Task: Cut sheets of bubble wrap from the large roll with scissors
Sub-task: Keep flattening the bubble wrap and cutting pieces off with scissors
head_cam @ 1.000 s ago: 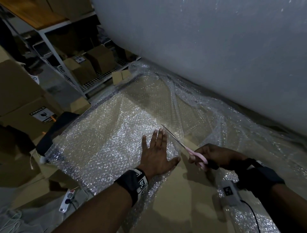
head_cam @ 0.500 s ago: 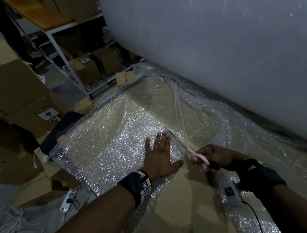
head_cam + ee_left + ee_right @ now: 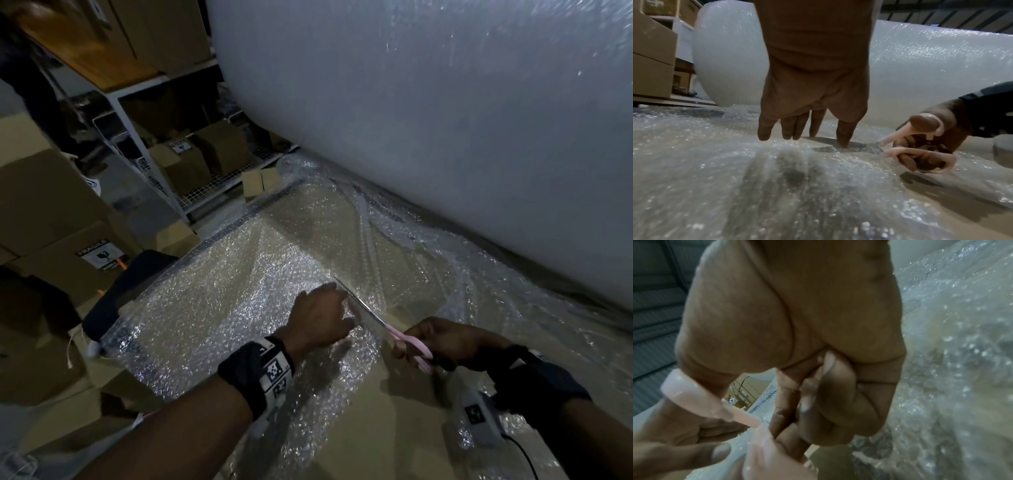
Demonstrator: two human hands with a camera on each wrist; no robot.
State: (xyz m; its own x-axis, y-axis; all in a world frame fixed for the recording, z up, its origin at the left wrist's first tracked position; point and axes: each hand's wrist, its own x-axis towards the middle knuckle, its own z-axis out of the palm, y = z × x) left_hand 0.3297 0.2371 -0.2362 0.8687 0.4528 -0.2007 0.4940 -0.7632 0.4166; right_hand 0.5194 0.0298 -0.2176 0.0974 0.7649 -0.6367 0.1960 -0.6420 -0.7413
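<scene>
A sheet of bubble wrap (image 3: 219,301) lies spread over brown cardboard (image 3: 370,421) on the floor, running back to the big roll (image 3: 428,113) that fills the upper right of the head view. The left hand (image 3: 318,318) stands on the sheet just left of the cut line; in the left wrist view its straight fingers (image 3: 844,136) point down, and the tips press into the wrap right by the blades, the palm lifted clear of the sheet. The right hand (image 3: 442,339) grips pink-handled scissors (image 3: 387,325): the thumb sits through one loop and the curled fingers fill the other, as both wrist views show. The handles stand a little apart, but the blades lie low in the wrap and I cannot tell how far they gape. The blades point away from the person, toward the roll, with their tip just past the left fingertips. To the right of the scissors the wrap is bunched and creased up against the roll. At the left are stacked cartons, one with a FRAGILE label (image 3: 99,255), and a wire shelf (image 3: 205,185) holding more boxes. A small grey device (image 3: 476,416) with a cable lies on the wrap under the right wrist.
</scene>
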